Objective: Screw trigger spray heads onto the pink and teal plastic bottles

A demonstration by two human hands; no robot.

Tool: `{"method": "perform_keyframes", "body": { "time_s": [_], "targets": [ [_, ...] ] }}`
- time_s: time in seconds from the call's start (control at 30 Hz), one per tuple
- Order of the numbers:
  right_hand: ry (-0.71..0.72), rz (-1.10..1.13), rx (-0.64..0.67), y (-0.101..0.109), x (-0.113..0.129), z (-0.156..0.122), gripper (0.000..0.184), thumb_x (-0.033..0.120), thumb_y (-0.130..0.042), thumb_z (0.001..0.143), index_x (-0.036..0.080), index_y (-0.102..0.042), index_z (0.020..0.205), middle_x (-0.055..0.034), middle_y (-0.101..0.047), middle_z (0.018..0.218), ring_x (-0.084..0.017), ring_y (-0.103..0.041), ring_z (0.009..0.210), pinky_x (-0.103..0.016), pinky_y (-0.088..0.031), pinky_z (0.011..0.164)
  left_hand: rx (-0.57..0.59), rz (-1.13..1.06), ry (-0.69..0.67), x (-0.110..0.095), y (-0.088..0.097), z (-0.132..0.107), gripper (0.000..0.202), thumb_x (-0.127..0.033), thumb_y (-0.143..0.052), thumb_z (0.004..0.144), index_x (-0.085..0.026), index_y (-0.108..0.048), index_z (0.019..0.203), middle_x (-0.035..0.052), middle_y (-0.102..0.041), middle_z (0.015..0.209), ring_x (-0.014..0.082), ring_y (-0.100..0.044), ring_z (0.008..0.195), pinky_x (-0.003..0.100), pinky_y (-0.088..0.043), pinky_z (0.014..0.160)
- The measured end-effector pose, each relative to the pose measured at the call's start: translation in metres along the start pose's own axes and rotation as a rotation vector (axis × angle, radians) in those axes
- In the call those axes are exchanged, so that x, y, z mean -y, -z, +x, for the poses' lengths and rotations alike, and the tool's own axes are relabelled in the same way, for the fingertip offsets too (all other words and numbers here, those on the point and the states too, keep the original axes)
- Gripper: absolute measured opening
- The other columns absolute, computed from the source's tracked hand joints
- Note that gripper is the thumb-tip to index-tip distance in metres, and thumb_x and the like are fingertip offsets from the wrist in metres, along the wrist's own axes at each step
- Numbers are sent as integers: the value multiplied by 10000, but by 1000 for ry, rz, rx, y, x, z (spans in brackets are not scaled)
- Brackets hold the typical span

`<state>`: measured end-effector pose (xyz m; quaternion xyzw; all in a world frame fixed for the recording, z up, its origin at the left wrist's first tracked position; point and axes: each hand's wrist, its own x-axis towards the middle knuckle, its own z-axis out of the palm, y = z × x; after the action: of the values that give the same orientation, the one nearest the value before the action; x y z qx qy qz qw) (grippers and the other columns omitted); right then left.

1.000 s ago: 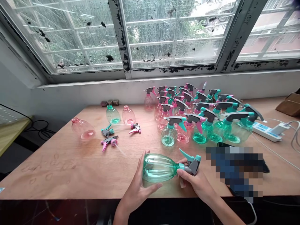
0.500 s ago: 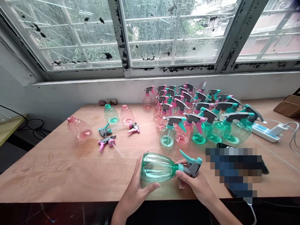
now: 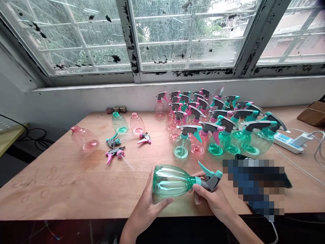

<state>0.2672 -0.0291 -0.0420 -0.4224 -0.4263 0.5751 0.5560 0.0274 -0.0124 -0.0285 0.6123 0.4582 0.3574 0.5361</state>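
Observation:
A clear green spray bottle (image 3: 171, 181) lies sideways above the table's front edge, its base to the left. My left hand (image 3: 149, 203) is wrapped round its base end, thumb along the near side. At the neck, my right hand (image 3: 209, 196) grips the teal collar of the grey and teal trigger sprayer (image 3: 212, 181), which sits at the bottle's mouth. Whether its thread is fully engaged cannot be made out. Further left lie loose trigger sprayers: a grey-teal one (image 3: 113, 140), a grey-pink one (image 3: 115, 153) and another pink one (image 3: 144, 138).
Open-topped bottles stand behind: one green (image 3: 120, 123), one pink (image 3: 137, 124); another pink bottle (image 3: 85, 139) is further left. Many assembled spray bottles (image 3: 181, 147) crowd the back right. A power strip (image 3: 288, 142), a phone (image 3: 288, 181) and cables lie at right.
The trigger sprayer and my right hand's fingers have shifted slightly to the right, and the bottle's neck end with them. My left hand keeps its place on the base.

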Motion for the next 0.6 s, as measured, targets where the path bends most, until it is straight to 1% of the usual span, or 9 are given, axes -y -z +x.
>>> {"method": "perform_keyframes", "body": {
  "time_s": [0.07, 0.13, 0.23, 0.33, 0.4, 0.5, 0.6],
  "targets": [
    [1, 2, 11, 1, -2, -1, 291, 416, -759, 853, 208, -604, 984, 42, -655, 535, -141, -568, 445, -261, -467, 479, 6, 11, -8, 0, 0, 0, 995, -358, -753, 840, -349, -89, 1580, 43, -190, 1675, 339, -76, 1544, 518, -130, 1256],
    [0, 2, 20, 1, -4, -1, 271, 403, -751, 865, 204, -600, 969, 45, -652, 520, -134, -565, 435, -252, -460, 473, 5, 29, -30, 0, 0, 0, 960, -357, -725, 867, -380, -77, 1575, 18, -119, 1690, 316, -65, 1548, 504, -114, 1260],
    [-13, -3, 25, 2, -5, 0, 281, 406, -750, 864, 199, -590, 966, 26, -680, 559, -137, -570, 434, -263, -465, 472, -1, 42, -53, -1, 0, 0, 919, -351, -674, 909, -424, -33, 1564, -8, -81, 1695, 283, -84, 1550, 493, -89, 1263],
    [-27, -11, 44, 1, -2, 0, 289, 416, -753, 857, 195, -600, 961, 29, -666, 558, -140, -566, 449, -273, -470, 488, 0, 23, -34, -1, 0, -1, 1035, -366, -741, 854, -413, 11, 1564, 1, -69, 1696, 304, -84, 1548, 501, -97, 1261],
    [-29, -23, 59, 0, 1, -1, 288, 419, -754, 855, 192, -611, 958, 40, -642, 529, -140, -559, 456, -276, -475, 500, 11, -16, -20, -2, 0, -2, 1066, -393, -762, 828, -391, 2, 1571, 12, -74, 1696, 328, -91, 1544, 503, -138, 1255],
    [-21, -27, 61, 0, 0, -1, 282, 418, -745, 864, 191, -610, 963, 32, -655, 546, -147, -569, 461, -284, -484, 500, 33, -55, -12, -3, 2, -2, 991, -424, -720, 858, -364, -43, 1579, 26, -120, 1691, 340, -138, 1535, 494, -197, 1245],
    [-12, 1, 34, 1, -2, 0, 269, 408, -739, 872, 199, -590, 951, 13, -693, 617, -146, -587, 458, -275, -479, 480, 34, -39, -15, -2, 2, -1, 993, -398, -743, 844, -355, -78, 1580, 40, -185, 1678, 335, -175, 1529, 495, -192, 1247]
  ]
}}
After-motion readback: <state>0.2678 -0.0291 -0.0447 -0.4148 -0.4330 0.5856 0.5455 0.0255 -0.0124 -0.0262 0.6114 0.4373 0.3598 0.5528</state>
